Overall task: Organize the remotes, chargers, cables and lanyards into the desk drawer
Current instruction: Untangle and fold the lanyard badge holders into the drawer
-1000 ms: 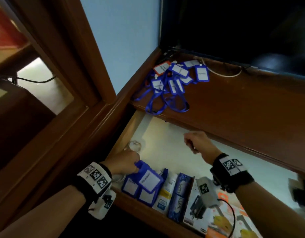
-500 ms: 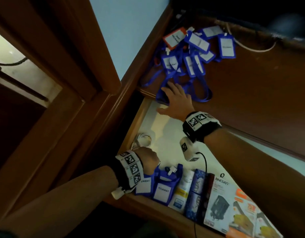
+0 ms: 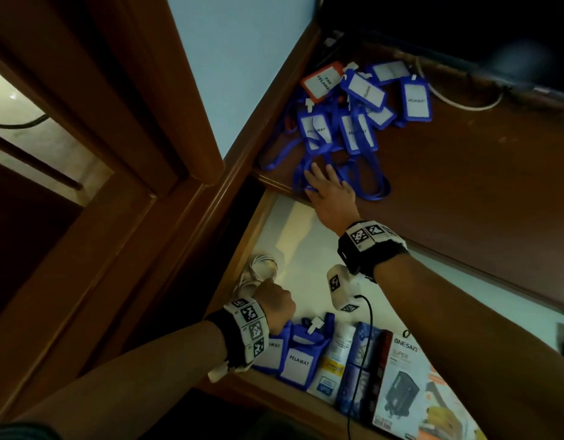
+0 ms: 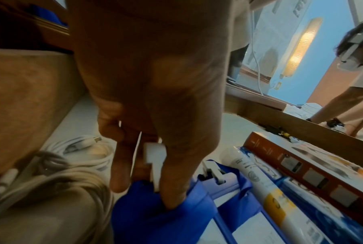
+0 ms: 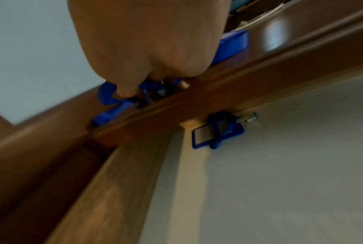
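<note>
A heap of blue lanyards with badge holders, one of them orange, lies on the wooden desk top. My right hand reaches onto it, fingers spread flat on the blue straps at the desk edge. Below, the drawer stands open. My left hand is in its near left corner and pinches a blue badge holder by its top, at the white clip. More blue badge holders stand beside it. One more badge holder lies at the drawer's back.
A coiled white cable lies in the drawer's left corner. Product boxes and a white tube line the drawer front. A dark screen and a white cord sit at the desk's back. A wooden frame rises left.
My right hand rose out of the drawer and went up onto the lanyard straps on the desk. My left hand lowered the blue badge holder upright into the drawer's front corner.
</note>
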